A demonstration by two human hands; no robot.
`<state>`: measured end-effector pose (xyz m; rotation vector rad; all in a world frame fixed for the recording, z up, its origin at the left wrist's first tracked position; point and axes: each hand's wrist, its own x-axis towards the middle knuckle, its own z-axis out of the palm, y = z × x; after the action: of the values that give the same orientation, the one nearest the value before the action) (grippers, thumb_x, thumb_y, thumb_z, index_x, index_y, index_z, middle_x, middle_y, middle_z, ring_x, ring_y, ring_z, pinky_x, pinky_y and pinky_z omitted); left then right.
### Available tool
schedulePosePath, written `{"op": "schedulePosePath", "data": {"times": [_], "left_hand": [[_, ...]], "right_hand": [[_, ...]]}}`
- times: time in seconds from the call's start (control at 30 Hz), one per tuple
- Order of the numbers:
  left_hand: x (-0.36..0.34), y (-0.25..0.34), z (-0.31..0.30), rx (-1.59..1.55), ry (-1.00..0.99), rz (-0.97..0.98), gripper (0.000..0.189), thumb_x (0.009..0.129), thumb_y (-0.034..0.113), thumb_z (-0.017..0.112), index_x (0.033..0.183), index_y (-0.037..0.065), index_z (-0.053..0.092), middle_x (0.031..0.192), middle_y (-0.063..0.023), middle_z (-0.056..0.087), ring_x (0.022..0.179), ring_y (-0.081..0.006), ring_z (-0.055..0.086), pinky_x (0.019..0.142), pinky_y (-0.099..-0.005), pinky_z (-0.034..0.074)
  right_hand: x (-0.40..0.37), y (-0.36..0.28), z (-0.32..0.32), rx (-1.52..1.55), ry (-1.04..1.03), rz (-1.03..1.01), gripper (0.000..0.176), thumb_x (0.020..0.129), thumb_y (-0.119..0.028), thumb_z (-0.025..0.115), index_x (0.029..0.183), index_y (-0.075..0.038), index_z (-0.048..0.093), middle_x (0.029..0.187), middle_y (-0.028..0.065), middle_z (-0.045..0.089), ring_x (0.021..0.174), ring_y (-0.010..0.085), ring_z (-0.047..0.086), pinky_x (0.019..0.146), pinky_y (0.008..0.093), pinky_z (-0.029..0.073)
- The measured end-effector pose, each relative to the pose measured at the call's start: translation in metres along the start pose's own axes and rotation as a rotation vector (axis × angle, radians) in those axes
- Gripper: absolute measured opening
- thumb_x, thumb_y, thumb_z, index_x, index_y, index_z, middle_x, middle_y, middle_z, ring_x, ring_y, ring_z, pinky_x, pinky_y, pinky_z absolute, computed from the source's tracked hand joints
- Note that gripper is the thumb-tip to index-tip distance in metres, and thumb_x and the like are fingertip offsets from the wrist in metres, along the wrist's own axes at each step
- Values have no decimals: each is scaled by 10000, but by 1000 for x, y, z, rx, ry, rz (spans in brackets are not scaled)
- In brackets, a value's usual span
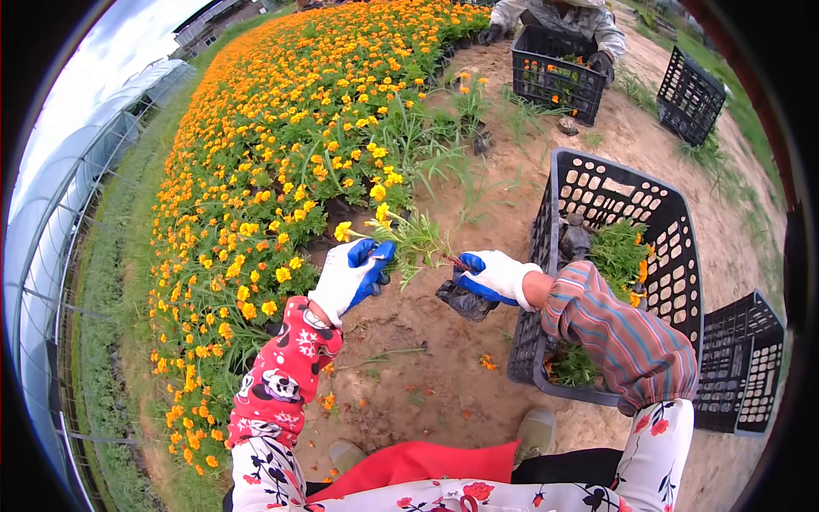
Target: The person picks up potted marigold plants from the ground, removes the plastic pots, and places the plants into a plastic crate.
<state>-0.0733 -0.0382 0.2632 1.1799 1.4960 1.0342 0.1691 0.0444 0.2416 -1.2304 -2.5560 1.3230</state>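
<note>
A marigold plant [415, 239] with yellow blooms lies sideways between my two gloved hands. My left hand [358, 271], in a white and blue glove, is closed at its flowering end, among the leaves and stems. The fingers of my right hand [493, 277] grip the plant's reddish stem base. Below that hand hangs the black bag of soil [466, 301] around the roots. Just right of my right hand stands a black plastic crate [616, 192] holding several marigold plants [616, 256] and a dark root bag; my right forearm reaches over its near side.
Dense rows of blooming marigolds [281, 136] fill the left. Ahead, another person [563, 17] has gloved hands at a black crate [554, 77]. More crates stand at the far right [689, 94] and near right [742, 363]. Fallen blooms lie on the soil [426, 367].
</note>
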Motion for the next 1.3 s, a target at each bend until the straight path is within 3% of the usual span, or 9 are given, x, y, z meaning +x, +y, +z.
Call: {"op": "schedulePosePath", "data": {"times": [0.17, 0.3, 0.4, 0.5, 0.63, 0.9, 1.03, 1.17, 1.3], "left_hand": [[-5, -20, -4, 1070, 368, 686, 157, 838, 173, 571, 891, 26, 588, 751, -106, 605, 618, -257, 593, 565, -322, 469], [15, -69, -77, 1232, 463, 207, 316, 828, 307, 556, 1073, 109, 572, 892, -125, 618, 861, -302, 591, 733, -384, 461], [0, -58, -32, 1571, -323, -226, 813, 714, 429, 675, 1357, 115, 291, 1220, -161, 485, 1084, -329, 500, 900, -409, 406], [-1, -68, 36, 631, -330, 384, 939, 674, 417, 743, 1402, 145, 217, 1395, -145, 295, 1290, -319, 293, 1037, -438, 276], [45, -109, 86, -471, -524, -198, 587, 823, 156, 616, 1323, 78, 319, 1248, -72, 466, 1145, -187, 450, 932, -324, 399], [116, -197, 47, -147, 267, -128, 54, 820, 153, 617, 854, 132, 580, 703, 48, 505, 592, -58, 444, 541, -207, 356], [222, -238, 18, 1166, 30, -318, 558, 781, 585, 499, 994, 91, 648, 992, -108, 644, 881, -265, 602, 777, -359, 445], [249, -215, 34, 972, 283, -327, 752, 791, 647, 377, 1243, 58, 501, 1241, -174, 510, 1217, -332, 404, 1049, -382, 229], [265, -258, 16, 622, 389, -177, 611, 766, 500, 575, 1194, 66, 532, 1194, -166, 545, 1118, -334, 486, 944, -423, 376]], "right_hand": [[-8, -2, -3, -333, -33, -17, 277, 811, -263, 459, 881, -52, 625, 830, 198, 625, 786, 385, 590, 702, 434, 450], [-16, 22, -8, -367, 59, -1, 266, 804, -248, 457, 870, -53, 627, 815, 204, 617, 794, 385, 583, 703, 432, 449], [-5, 29, -12, -162, 185, -62, 242, 793, -243, 510, 914, -61, 614, 830, 194, 616, 820, 373, 576, 708, 417, 447], [11, 16, -12, -65, 142, -78, 264, 812, -232, 513, 1003, -63, 579, 925, 181, 609, 886, 363, 566, 753, 408, 444], [19, 18, 4, 183, -38, -311, 343, 854, -259, 524, 1131, -59, 495, 1088, 164, 547, 1000, 336, 524, 853, 395, 424], [-35, 54, -25, -491, 592, -421, 252, 779, -218, 582, 976, -63, 559, 945, 127, 553, 915, 301, 544, 767, 413, 439], [-30, 53, -23, -510, 467, -402, 222, 775, -230, 569, 951, -94, 572, 880, 99, 571, 855, 275, 566, 742, 408, 427], [-28, 55, -22, -491, 453, -387, 282, 769, -225, 575, 1011, -80, 565, 903, 102, 570, 872, 278, 563, 769, 401, 423], [-26, 56, -20, -477, 452, -437, 306, 764, -231, 584, 1018, -63, 563, 925, 108, 568, 900, 287, 556, 806, 404, 422]]}}
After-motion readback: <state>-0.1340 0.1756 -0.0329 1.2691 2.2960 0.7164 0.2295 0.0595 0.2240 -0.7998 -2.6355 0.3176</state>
